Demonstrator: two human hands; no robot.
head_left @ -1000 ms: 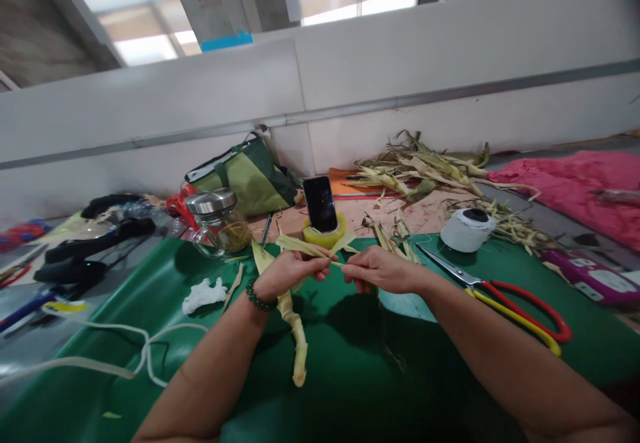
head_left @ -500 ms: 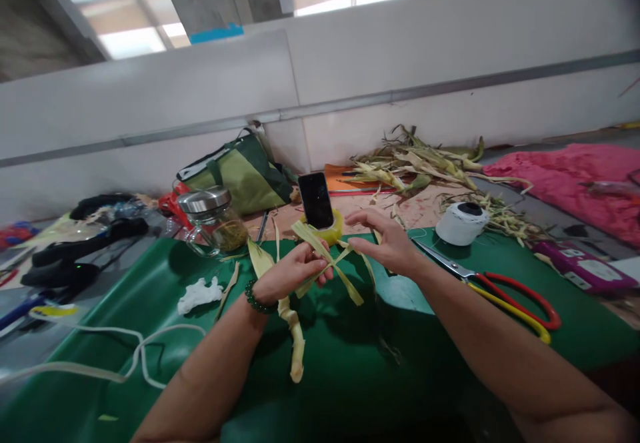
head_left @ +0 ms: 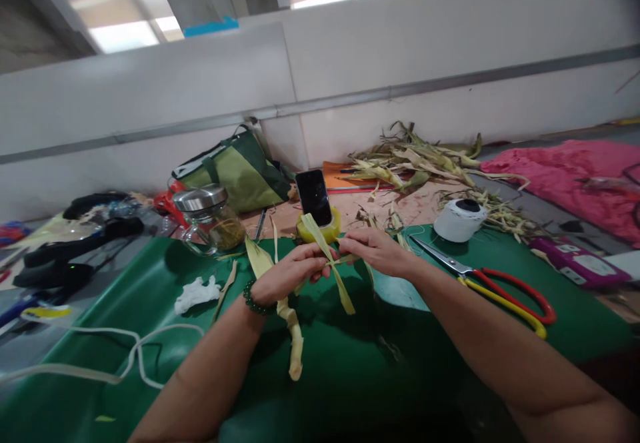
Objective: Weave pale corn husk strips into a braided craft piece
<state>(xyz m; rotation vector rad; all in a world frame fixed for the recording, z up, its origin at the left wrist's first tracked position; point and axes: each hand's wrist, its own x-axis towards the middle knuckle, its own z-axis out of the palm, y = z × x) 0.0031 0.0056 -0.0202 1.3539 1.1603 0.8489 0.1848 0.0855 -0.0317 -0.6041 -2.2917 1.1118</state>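
Over the green mat [head_left: 350, 376], both hands meet at the middle. My left hand [head_left: 287, 275], with a bead bracelet on the wrist, is closed on crossed corn husk strips [head_left: 334, 268]. A braided husk cord [head_left: 295, 340] hangs down from this hand onto the mat. My right hand [head_left: 377, 250] pinches the same strips from the right side, fingers closed on them. One loose strip slants down and to the right below the hands.
A phone [head_left: 313, 198] stands in a yellow tape roll behind the hands. A glass jar [head_left: 210, 220] and a green bag [head_left: 240, 173] sit to the left, scissors [head_left: 495, 286] and a white thread spool [head_left: 460, 218] to the right. A husk pile [head_left: 415, 163] lies at the back.
My right hand, open and lifted half a second ago, has come back down and closed on the strips. The strips now cross where before they were held in a line.
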